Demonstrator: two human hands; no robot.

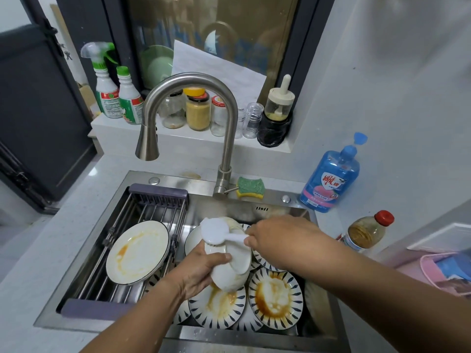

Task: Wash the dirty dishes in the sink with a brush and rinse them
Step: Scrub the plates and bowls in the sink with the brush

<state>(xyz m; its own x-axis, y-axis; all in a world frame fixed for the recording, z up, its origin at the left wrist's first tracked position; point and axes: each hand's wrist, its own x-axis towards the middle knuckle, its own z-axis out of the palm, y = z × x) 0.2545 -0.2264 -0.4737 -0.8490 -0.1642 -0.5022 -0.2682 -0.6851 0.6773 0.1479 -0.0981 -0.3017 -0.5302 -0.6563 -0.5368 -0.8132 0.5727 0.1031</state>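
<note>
- Holds white bowl (pixel 229 273) clamped in left grip (pixel 201 268), low over striped plates (pixel 275 296) in sink (pixel 254 206), mouth tilted up and away.
- Rests brush (pixel 216 233) head on bowl's far rim, handle running rightward.
- Pinches handle end in right grip (pixel 280 240), just right of bowl.

a window (pixel 216 34) with a dark frame sits behind the counter, its glass murky and brownish, and a white sill (pixel 178 138) runs below it. a plain pale wall (pixel 395 85) rises on the right, and a dark panelled door (pixel 38 110) stands on the left. the speckled pale countertop (pixel 51 238) lies under soft, even light.
</note>
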